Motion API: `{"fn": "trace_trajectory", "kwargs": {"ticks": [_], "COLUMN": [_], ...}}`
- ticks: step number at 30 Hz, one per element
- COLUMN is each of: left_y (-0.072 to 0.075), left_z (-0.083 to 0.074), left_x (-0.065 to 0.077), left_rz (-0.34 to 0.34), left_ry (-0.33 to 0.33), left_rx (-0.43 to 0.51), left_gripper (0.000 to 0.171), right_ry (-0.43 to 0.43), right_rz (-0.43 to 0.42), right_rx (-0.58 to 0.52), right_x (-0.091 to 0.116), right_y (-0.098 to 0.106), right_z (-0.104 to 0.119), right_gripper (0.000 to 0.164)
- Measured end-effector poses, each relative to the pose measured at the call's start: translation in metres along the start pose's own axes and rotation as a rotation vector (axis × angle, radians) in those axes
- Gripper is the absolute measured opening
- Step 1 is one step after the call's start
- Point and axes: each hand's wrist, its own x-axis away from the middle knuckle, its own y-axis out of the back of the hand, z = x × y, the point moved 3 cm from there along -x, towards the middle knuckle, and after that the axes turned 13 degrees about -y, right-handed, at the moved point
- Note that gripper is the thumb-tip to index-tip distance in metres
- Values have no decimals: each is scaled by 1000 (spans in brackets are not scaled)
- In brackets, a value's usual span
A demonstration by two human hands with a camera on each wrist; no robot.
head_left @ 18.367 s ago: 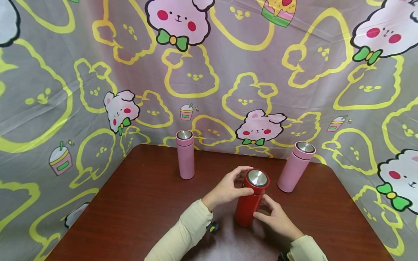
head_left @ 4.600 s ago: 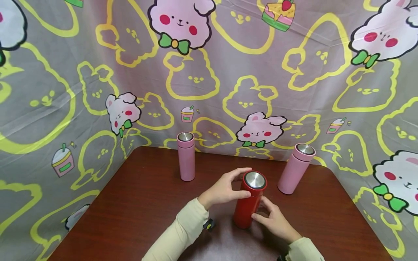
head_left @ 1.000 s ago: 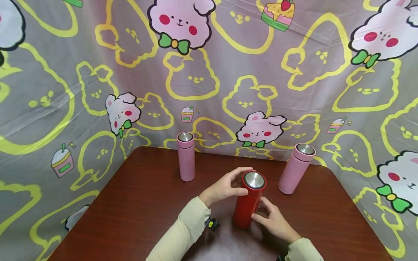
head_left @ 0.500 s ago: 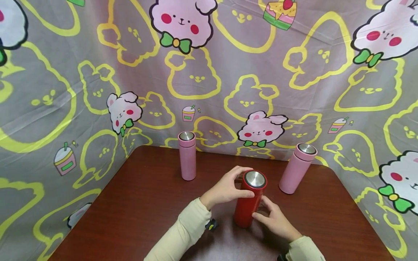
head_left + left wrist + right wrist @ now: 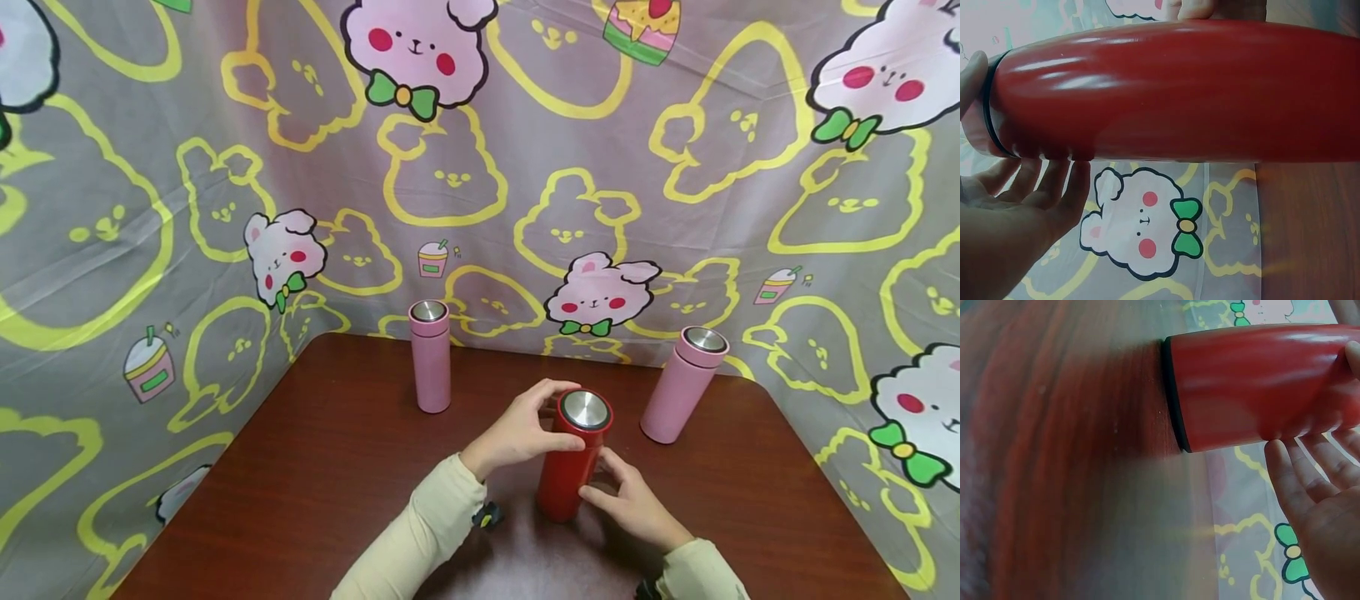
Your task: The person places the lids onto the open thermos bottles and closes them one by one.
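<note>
A red thermos flask (image 5: 567, 483) with a steel-topped lid (image 5: 587, 410) stands upright on the brown table in front of me. My left hand (image 5: 517, 433) grips it around the lid and neck, thumb on the near side and fingers behind. Lower down, my right hand (image 5: 637, 504) holds the body from the right. In the left wrist view, fingertips of the left hand (image 5: 1041, 194) press along the flask near the dark lid seam. The right wrist view has the flask's black base rim (image 5: 1175, 394) at the tabletop, with the right hand's fingers (image 5: 1288, 475) touching the body.
A pink thermos flask (image 5: 431, 367) stands at the back left of the table (image 5: 315, 467). Another pink flask (image 5: 678, 392) stands at the back right, beyond the right hand. A patterned cloth (image 5: 465, 200) hangs behind the table and at both sides.
My left thumb has slid slightly rightward across the lid area since one second ago. Both hands stay on the red flask, which keeps its place; the pink flasks have not moved.
</note>
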Motion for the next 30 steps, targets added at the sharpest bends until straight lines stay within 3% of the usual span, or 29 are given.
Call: {"fn": "trace_trajectory", "kwargs": {"ticks": [8,12,18,27,30], "left_y": [0,2,6,9,10], "left_z": [30,36,38,38,27], "left_x": [-2,-3,-5,-6,-7], "left_rz": [19,58,113,133,141], "left_ry": [12,9,1,-16,-20], "left_rx": [7,39,100,200,236], "left_gripper": [60,57,56,60,58], "right_ry": [2,1,-21,-66,-68], "right_rz": [0,3,6,28,32], "right_rx": [4,2,16,30,34], "right_x": [-1,-2,-4,-6,-6], "right_y": [1,1,0,1,2], "right_z": [0,-1,-1,2,2], "right_gripper": [47,48,49,50,50]}}
